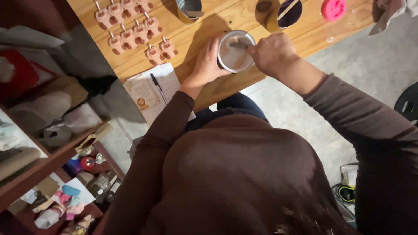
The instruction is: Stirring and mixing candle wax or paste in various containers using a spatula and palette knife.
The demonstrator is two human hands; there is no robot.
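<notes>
Cup (235, 51): on the tabletop (209, 87) edge, pale mix inside, seemingly mid-stir.
Left hand (209, 63): fingers wrapped round the cup.
Right hand (272, 53): fingers closed on a stirring stick (239, 45).
Done: pink moulded pieces (130, 28) already laid in rows.

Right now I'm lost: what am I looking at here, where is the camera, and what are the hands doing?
There is one picture, from a camera worn on a person's head, looking straight down over a brown top. No machine: two bare hands work at a wooden table. The left hand steadies a metal cup of pale mix; the right hand holds a stick dipped in it. Also on the table: rows of small pink pieces, a paper with a pen, a tin, a dark cup and a pink mould. Shelves stand on the left.
</notes>
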